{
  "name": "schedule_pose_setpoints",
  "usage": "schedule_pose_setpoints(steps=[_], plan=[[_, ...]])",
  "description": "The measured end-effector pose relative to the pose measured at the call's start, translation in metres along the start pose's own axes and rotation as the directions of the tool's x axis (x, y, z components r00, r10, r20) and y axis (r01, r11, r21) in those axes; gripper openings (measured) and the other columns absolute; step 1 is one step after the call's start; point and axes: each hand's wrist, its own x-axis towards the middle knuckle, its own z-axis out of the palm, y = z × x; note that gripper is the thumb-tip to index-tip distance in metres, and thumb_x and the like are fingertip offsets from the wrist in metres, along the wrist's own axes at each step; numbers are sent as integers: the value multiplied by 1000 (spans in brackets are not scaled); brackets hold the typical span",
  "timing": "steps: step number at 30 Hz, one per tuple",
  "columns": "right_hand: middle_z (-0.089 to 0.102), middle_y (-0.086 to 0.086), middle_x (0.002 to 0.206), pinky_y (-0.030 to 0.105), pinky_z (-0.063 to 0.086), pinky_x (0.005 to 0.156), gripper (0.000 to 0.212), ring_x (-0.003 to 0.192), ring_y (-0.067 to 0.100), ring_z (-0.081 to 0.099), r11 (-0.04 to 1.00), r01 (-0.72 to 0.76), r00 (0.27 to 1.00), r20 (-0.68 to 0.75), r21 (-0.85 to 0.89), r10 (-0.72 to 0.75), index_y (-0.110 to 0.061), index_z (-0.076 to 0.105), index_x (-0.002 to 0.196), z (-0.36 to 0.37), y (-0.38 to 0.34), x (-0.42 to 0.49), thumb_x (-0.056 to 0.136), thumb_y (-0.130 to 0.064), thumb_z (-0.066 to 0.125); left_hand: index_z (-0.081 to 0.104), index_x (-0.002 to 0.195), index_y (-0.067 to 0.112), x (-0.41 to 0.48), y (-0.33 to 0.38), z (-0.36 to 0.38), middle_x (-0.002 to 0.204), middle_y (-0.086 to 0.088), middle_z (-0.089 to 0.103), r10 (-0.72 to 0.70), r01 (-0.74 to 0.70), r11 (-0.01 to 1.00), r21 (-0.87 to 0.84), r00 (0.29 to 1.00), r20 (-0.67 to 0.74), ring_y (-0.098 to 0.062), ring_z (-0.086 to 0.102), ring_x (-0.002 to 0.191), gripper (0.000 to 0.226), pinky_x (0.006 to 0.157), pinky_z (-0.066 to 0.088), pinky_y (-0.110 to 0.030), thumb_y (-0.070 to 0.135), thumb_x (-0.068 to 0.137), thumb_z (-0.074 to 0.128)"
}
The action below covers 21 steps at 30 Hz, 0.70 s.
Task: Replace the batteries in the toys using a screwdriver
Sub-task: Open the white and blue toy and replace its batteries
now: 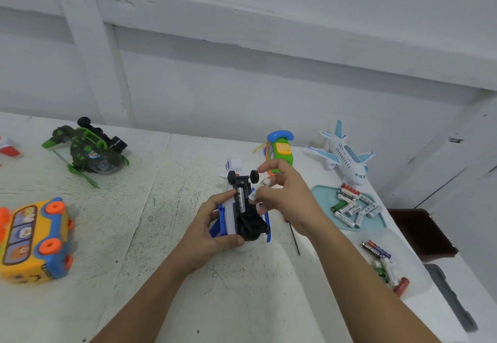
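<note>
Right hand (285, 197), thumb & fingertips pinched round a small white battery (253, 195), holds it right at the open battery bay on the underside of a toy plane (228, 216); the battery is a bit blurred. Left hand (212, 224) grips the plane from its left side, thumb up by the bay, fingers curled under the body near the single black wheel at the near end. The plane is white w/ blue wings, belly-up, just above the table (134, 208), center of view; two small black wheels on an axle stick up at its far end. One silver cell (240, 198) already sits lengthwise in the bay. Just right of the plane, partly under the right wrist, a screwdriver (295, 236) w/ a thin dark shaft lies on the table, untouched. Further right, a teal tray (322, 194) holds a heap of AA batteries (355, 205), white, green & red. Nearer the viewer on that side, more loose batteries (382, 259) lie in a pile. Behind the hands: a green-yellow toy phone (278, 151) w/ blue handset, & a white & light-blue toy airliner (345, 155) beside the tray. Far left: a dark green toy helicopter (88, 149) on its side, & a yellow toy bus (32, 240) w/ orange wheels, also tipped over. White painted wall behind.
</note>
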Motion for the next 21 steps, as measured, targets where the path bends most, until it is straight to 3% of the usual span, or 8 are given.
schedule_pose_setpoints(steps=[5, 9, 12, 16, 21], plan=[[61, 0, 78, 32, 57, 60, 27, 56, 12, 61, 930, 121, 989, -38, -348, -143, -22, 53, 95, 12, 5, -1, 82, -7, 69, 47, 131, 53, 0, 0, 0, 139, 11, 44, 2, -2, 1000, 5, 1000, -3, -17, 48, 126, 89, 105, 46, -51, 32, 57, 90], [61, -8, 74, 32, 57, 71, 21, 69, 7, 59, 845, 141, 983, -29, -516, -182, -22, 55, 92, 19, 9, 2, 84, -14, 72, 47, 129, 56, 0, 1, 0, 140, 11, 43, 1, -1, 1000, 13, 1000, 3, -15, 49, 125, 87, 104, 48, -50, 27, 59, 89], [59, -11, 72, 41, 57, 75, 20, 75, 12, 61, 798, 169, 975, -19, -579, -220, -24, 53, 89, 24, 9, 2, 85, -15, 71, 47, 131, 54, -1, 1, 0, 142, 8, 44, 4, -4, 1000, 8, 1000, 0, -19, 49, 125, 87, 103, 48, -51, 33, 57, 88], [64, -8, 75, 38, 58, 82, 16, 78, 13, 64, 782, 113, 990, -1, -613, -143, -23, 59, 94, 23, 6, 5, 85, -19, 72, 47, 128, 57, -1, 1, 1, 141, 9, 43, -8, 8, 1000, 13, 1000, -3, -20, 49, 126, 86, 103, 48, -53, 29, 58, 88], [74, -1, 101, 37, 55, 91, 27, 94, 15, 68, 767, 101, 994, 40, -634, -98, -23, 70, 116, 22, 9, 4, 89, -22, 67, 48, 130, 53, 0, 0, 1, 141, 6, 45, 0, 0, 1000, -1, 1000, -7, -21, 50, 126, 88, 104, 48, -52, 37, 53, 88]])
